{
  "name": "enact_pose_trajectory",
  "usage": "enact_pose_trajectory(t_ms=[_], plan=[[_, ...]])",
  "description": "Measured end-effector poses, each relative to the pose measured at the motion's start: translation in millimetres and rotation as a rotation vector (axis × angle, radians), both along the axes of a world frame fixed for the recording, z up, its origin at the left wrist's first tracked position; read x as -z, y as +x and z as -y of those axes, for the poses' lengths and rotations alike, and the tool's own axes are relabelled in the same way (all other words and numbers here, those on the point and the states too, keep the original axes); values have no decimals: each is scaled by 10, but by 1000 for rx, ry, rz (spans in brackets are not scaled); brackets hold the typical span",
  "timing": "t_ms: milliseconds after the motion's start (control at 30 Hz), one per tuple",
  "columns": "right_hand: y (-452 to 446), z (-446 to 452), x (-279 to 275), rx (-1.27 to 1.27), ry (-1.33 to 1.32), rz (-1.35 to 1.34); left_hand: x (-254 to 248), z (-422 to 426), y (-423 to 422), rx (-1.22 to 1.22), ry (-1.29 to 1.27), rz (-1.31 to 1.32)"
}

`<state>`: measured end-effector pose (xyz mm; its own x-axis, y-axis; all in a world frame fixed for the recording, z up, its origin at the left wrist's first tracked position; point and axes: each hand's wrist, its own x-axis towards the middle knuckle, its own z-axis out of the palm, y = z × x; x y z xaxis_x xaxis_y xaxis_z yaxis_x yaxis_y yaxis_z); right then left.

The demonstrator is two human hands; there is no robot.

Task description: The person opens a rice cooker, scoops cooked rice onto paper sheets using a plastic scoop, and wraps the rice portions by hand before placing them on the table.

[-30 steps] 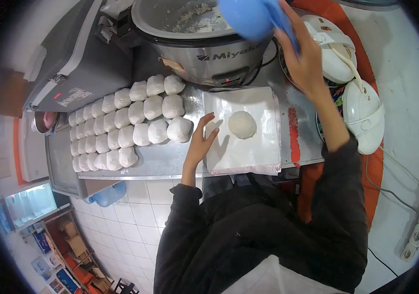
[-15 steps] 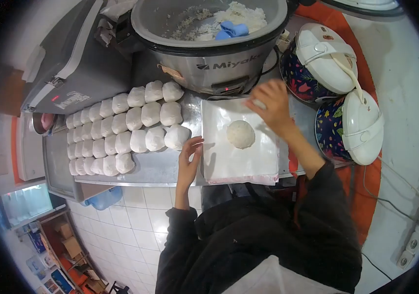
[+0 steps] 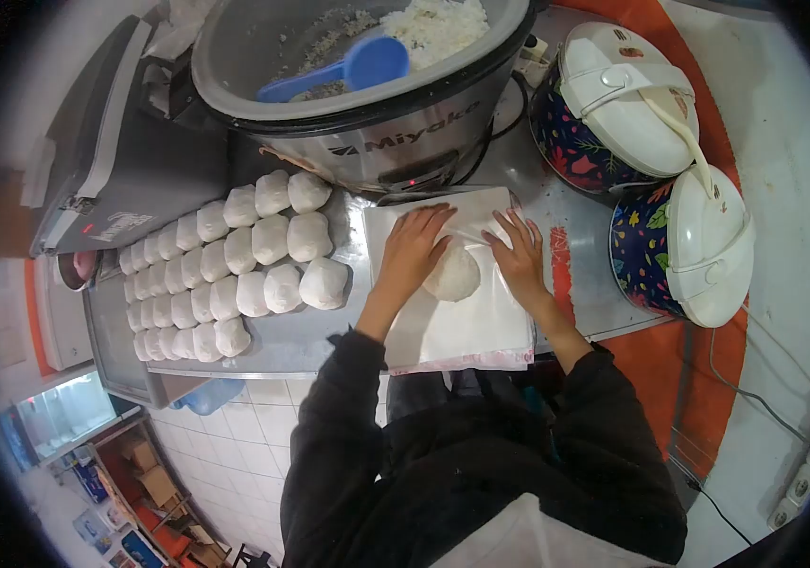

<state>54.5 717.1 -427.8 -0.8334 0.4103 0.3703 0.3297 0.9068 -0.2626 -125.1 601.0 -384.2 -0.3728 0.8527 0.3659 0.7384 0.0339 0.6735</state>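
Observation:
A round mound of rice (image 3: 453, 275) lies on a stack of white paper sheets (image 3: 443, 343) on the metal table. My left hand (image 3: 413, 248) rests on the paper at the mound's left, fingers spread toward the stack's far edge. To the mound's right, my right hand (image 3: 519, 254) touches the paper with its fingers apart. The blue scoop (image 3: 376, 63) lies inside the large rice cooker (image 3: 367, 142), beside loose white rice (image 3: 438, 28).
Rows of wrapped white bundles (image 3: 270, 239) stand left of the paper. Behind them is a grey cooler box (image 3: 140, 151). Two flowered containers with white lids (image 3: 627, 95) stand at the right, near a power strip (image 3: 802, 478) and cables.
The scoop has gone from my right hand into the cooker, where it now lies with its handle to the left. Both hands have moved in beside the mound on the paper.

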Motion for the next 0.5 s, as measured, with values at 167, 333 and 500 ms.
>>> enact_pose_trajectory(t_ms=[167, 333, 500], plan=[[-110, -8, -115, 84, -554, -348, 98, -254, -269, 281, -473, -335], [-134, -593, -189, -129, -1478, -20, -128, -276, -295, 446, -400, -106], [-208, -826, -367, -197, -1544, 148, 82, -228, -618, 430, -437, -122]])
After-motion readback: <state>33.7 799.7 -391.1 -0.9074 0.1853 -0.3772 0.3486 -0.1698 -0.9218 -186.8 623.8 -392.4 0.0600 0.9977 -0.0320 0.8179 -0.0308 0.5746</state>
